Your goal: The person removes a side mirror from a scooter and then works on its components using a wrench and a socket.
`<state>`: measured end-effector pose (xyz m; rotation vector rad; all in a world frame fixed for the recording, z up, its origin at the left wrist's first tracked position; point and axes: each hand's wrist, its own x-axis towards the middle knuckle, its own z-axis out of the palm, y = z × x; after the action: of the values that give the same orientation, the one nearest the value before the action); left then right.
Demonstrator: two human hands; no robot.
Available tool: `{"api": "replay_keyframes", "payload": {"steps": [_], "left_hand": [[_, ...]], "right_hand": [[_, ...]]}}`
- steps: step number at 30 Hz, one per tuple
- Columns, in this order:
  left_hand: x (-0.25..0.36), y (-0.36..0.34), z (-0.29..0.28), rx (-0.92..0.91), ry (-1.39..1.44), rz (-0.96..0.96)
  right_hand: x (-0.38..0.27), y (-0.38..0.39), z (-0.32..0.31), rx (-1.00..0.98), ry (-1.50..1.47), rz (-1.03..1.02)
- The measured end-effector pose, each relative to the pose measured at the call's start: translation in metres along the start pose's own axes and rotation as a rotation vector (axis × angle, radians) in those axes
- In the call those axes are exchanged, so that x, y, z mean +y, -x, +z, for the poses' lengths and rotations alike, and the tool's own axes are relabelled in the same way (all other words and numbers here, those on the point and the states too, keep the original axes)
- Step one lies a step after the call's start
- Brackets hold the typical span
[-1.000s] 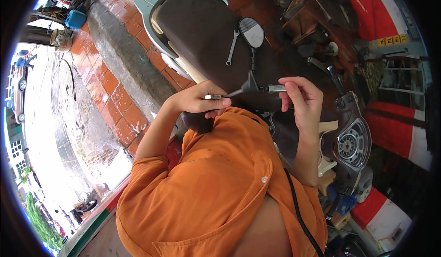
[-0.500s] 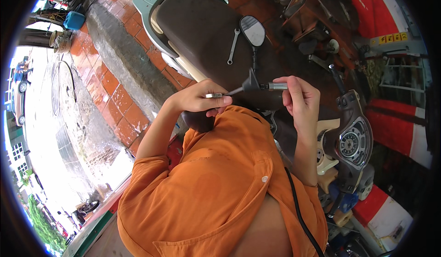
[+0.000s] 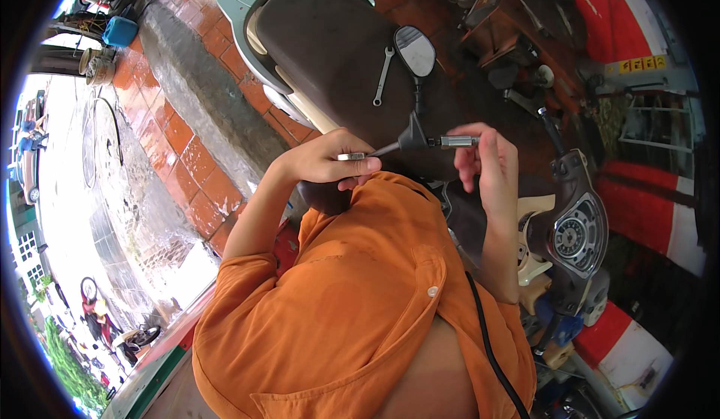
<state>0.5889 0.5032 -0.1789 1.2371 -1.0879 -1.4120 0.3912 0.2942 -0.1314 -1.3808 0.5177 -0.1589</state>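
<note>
A motorbike mirror [image 3: 415, 52] with a black stem lies over the brown scooter seat [image 3: 330, 52], its dark cone-shaped base [image 3: 411, 136] between my hands. My left hand [image 3: 330, 158] is closed on a slim silver metal tool [image 3: 350, 157], one end showing past my knuckles. Its thin shaft runs from my thumb to the mirror base. A silver cylindrical fitting [image 3: 457, 142] sticks out from the other side of the base. Beside its outer end is my right hand [image 3: 491, 160], with fingers loosened and apart, slightly blurred. A combination wrench [image 3: 383, 76] lies on the seat beside the mirror head.
The scooter's handlebar and round speedometer [image 3: 571, 235] stand at the right. Behind the seat is a pale green grab rail [image 3: 240, 14]. Wet orange tiles [image 3: 180, 134] and a grey concrete strip [image 3: 195, 82] lie to the left. A black cable [image 3: 484, 329] hangs over my shirt.
My right fingers have loosened from the silver fitting and spread apart. The left hand, mirror and wrench stay almost where they were.
</note>
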Motion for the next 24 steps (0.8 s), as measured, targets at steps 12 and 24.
{"api": "replay_keyframes", "payload": {"steps": [12,24], "left_hand": [[-0.002,-0.002,-0.003,-0.005,-0.004,-0.008],[-0.002,-0.002,-0.005,-0.024,0.02,-0.018]], "right_hand": [[-0.022,-0.001,0.027,0.115,0.03,-0.167],[-0.004,-0.006,0.012,-0.037,0.101,-0.339]]}}
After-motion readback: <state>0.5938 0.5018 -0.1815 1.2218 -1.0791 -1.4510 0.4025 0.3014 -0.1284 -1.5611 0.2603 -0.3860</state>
